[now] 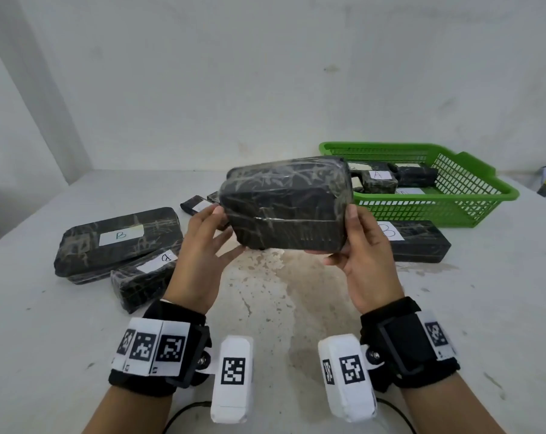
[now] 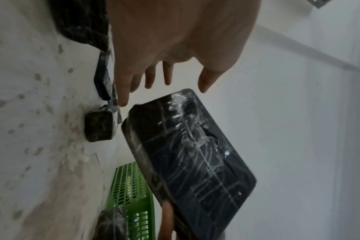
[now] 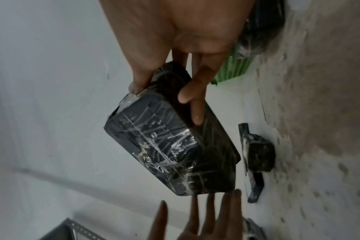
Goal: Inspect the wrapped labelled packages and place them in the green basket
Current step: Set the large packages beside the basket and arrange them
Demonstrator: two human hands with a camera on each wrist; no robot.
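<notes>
I hold a large black package [image 1: 284, 205] wrapped in clear film above the middle of the table; no label shows on the faces I see. My right hand [image 1: 343, 236] grips its right end, thumb on top and fingers beneath, as the right wrist view confirms on the package [image 3: 170, 142]. My left hand [image 1: 226, 230] is at the left end with straight, spread fingers. In the left wrist view that left hand [image 2: 164, 92] is just apart from the package [image 2: 191, 154]. The green basket [image 1: 422, 211] stands at the back right with several labelled packages inside, one marked A [image 1: 378, 180].
On the table's left lie a long package marked B [image 1: 118, 239] and a smaller labelled one [image 1: 143, 277]. Small packages [image 1: 196, 205] lie behind my left hand. Another B package [image 1: 416, 239] lies in front of the basket. A white wall runs behind.
</notes>
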